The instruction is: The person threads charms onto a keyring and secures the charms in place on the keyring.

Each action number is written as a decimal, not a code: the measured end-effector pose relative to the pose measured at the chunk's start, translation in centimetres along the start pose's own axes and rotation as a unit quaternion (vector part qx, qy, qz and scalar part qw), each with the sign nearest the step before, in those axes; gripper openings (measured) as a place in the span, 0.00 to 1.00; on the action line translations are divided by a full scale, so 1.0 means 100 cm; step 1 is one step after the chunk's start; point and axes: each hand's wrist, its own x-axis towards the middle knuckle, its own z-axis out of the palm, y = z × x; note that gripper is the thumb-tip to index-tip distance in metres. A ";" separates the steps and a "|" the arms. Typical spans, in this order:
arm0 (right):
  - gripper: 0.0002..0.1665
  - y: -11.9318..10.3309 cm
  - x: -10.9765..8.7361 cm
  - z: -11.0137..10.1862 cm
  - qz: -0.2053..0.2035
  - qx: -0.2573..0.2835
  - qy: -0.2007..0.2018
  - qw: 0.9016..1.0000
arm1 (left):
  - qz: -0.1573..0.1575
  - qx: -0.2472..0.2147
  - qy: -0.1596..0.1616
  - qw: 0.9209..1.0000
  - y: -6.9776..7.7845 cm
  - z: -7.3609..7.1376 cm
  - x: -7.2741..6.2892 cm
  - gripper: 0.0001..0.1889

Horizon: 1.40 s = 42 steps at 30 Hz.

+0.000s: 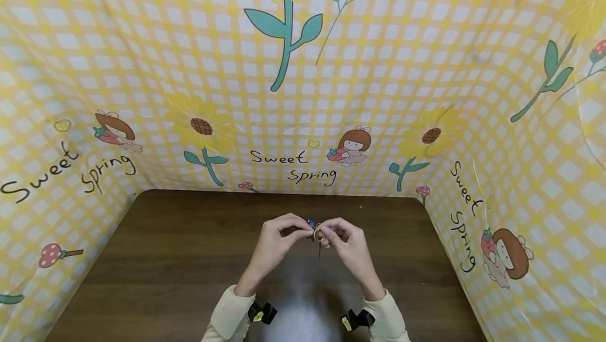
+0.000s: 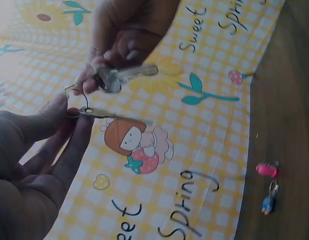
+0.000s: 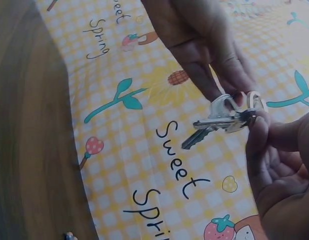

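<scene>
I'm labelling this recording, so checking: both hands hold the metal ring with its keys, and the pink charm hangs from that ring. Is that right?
Not quite: the pink charm doesn't hang from the metal ring. The left wrist view shows it lying on the brown table. The rest holds: the left hand and right hand hold the ring with its keys.

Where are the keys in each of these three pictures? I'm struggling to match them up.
Head: keys, tiny, just below centre, between the left hand and right hand.
Left wrist: keys left of centre, mostly upper half.
Right wrist: keys right of centre, about mid-height.
Shared landmark: yellow-checked cloth.
</scene>
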 end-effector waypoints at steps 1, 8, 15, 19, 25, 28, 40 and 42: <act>0.05 0.000 0.000 0.000 0.006 -0.002 -0.001 1.000 | 0.011 0.007 0.001 1.000 -0.001 0.000 0.000 0.05; 0.07 -0.005 0.003 -0.004 0.081 0.000 0.003 0.997 | 0.112 0.044 -0.006 0.993 -0.003 0.000 0.002 0.09; 0.10 -0.011 0.008 -0.009 0.094 0.007 0.005 0.995 | 0.189 0.077 -0.012 0.979 -0.002 0.005 0.000 0.10; 0.12 -0.014 0.008 -0.010 0.100 0.022 -0.009 0.995 | 0.177 0.073 0.010 0.981 -0.001 0.005 0.000 0.09; 0.14 -0.014 0.007 -0.009 0.128 0.048 -0.014 0.991 | 0.163 0.092 0.021 0.982 0.000 0.005 0.000 0.09; 0.16 -0.015 0.007 -0.009 0.138 0.064 -0.021 0.988 | 0.173 0.107 0.028 0.979 0.000 0.005 -0.001 0.10; 0.16 -0.018 0.008 -0.007 0.176 0.097 -0.036 0.979 | 0.208 0.117 0.024 0.971 0.000 0.004 0.000 0.12; 0.16 -0.019 0.009 -0.006 0.174 0.094 -0.036 0.980 | 0.209 0.117 0.020 0.971 0.000 0.003 0.000 0.12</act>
